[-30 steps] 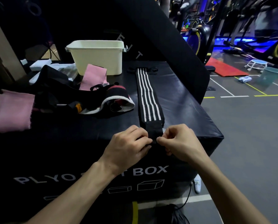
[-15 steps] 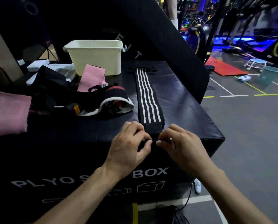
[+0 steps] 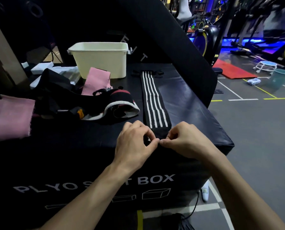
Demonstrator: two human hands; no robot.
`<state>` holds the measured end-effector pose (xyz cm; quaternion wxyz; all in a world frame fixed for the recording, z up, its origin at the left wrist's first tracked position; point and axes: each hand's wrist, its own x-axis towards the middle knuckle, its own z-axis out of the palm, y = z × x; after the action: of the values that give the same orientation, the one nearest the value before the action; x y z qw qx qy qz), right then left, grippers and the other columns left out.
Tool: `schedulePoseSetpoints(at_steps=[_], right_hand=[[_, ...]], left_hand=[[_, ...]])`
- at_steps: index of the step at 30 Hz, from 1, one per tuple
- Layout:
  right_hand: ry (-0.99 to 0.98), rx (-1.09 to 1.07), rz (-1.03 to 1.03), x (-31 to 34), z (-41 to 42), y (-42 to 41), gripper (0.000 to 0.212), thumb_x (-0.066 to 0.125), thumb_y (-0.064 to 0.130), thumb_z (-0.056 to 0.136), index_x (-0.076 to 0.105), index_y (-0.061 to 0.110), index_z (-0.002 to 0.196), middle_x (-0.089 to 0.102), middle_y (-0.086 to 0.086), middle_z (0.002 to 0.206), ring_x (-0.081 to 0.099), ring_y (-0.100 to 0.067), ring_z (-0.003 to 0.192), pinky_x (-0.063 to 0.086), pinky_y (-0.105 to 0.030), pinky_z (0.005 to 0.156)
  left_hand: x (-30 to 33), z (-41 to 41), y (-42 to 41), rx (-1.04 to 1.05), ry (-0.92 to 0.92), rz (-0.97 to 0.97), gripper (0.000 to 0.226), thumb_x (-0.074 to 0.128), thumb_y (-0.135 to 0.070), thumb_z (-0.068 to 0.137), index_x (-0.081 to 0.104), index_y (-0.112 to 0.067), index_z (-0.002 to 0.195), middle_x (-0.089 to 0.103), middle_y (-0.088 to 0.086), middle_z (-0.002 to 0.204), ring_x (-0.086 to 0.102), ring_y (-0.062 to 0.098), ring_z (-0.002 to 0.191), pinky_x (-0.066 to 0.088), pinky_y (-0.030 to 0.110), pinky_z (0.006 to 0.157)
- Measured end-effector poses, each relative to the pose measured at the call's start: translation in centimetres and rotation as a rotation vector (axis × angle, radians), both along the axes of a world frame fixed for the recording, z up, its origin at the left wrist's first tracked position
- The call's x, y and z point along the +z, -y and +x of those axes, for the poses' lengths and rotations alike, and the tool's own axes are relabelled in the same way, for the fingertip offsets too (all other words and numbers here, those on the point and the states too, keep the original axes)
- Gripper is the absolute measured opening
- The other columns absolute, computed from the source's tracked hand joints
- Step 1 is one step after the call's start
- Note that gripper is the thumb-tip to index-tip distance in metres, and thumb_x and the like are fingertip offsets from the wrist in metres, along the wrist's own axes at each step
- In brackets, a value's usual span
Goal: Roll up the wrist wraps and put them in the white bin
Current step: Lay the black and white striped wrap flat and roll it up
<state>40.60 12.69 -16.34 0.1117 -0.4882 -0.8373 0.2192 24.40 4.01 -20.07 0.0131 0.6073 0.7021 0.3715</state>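
Note:
A long black wrist wrap with white stripes [image 3: 152, 100] lies flat on the black plyo box [image 3: 196, 113], running from the near edge toward the back. My left hand [image 3: 135, 143] and my right hand [image 3: 186, 140] sit side by side at its near black end, fingers curled, pinching that end; the thumbs meet in the middle. The white bin [image 3: 101, 59] stands at the back of the box, left of the wrap's far end. A black, red and white wrap [image 3: 117, 105] lies loosely bunched left of the striped one.
Pink bands lie at the far left [image 3: 10, 117] and against the bin [image 3: 96, 80], among black straps and white cloths. A black padded panel [image 3: 168, 40] leans behind the box. The box drops off to the gym floor on the right, where a teal bucket [image 3: 280, 78] stands.
Both hands have stayed at the wrap's near end, the fingers working it and curling tighter over it. The view has shifted slightly.

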Motion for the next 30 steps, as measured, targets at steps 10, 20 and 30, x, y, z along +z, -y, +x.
schedulePoseSetpoints(at_steps=[10, 20, 30], right_hand=[[-0.300, 0.037, 0.129, -2.0, 1.1, 0.7, 0.022, 0.083, 0.050, 0.072, 0.068, 0.033, 0.073, 0.068, 0.016, 0.070, 0.061, -0.003, 0.064, 0.052, -0.033, 0.063], [-0.231, 0.169, 0.362, -2.4, 2.2, 1.2, 0.013, 0.072, 0.049, 0.088, 0.068, 0.036, 0.091, 0.059, 0.020, 0.088, 0.054, 0.001, 0.069, 0.047, -0.029, 0.062], [0.029, -0.029, 0.173, -0.7, 0.2, 0.7, 0.031, 0.060, 0.055, 0.093, 0.066, 0.026, 0.086, 0.069, 0.005, 0.088, 0.064, -0.025, 0.090, 0.043, -0.034, 0.069]], left_hand=[[-1.8, -1.5, 1.0, -0.165, -0.397, 0.213, 0.031, 0.066, -0.053, 0.088, 0.075, -0.025, 0.097, 0.065, -0.013, 0.097, 0.057, 0.015, 0.085, 0.054, 0.035, 0.069], [-1.3, -1.1, 0.6, -0.106, -0.073, 0.093, 0.021, 0.066, -0.054, 0.091, 0.072, -0.034, 0.091, 0.058, -0.019, 0.093, 0.050, 0.007, 0.091, 0.044, 0.035, 0.087], [0.0, -0.2, -0.4, 0.077, -0.037, -0.147, 0.036, 0.056, -0.066, 0.092, 0.066, -0.033, 0.082, 0.054, -0.016, 0.095, 0.045, 0.009, 0.102, 0.029, 0.031, 0.096]])
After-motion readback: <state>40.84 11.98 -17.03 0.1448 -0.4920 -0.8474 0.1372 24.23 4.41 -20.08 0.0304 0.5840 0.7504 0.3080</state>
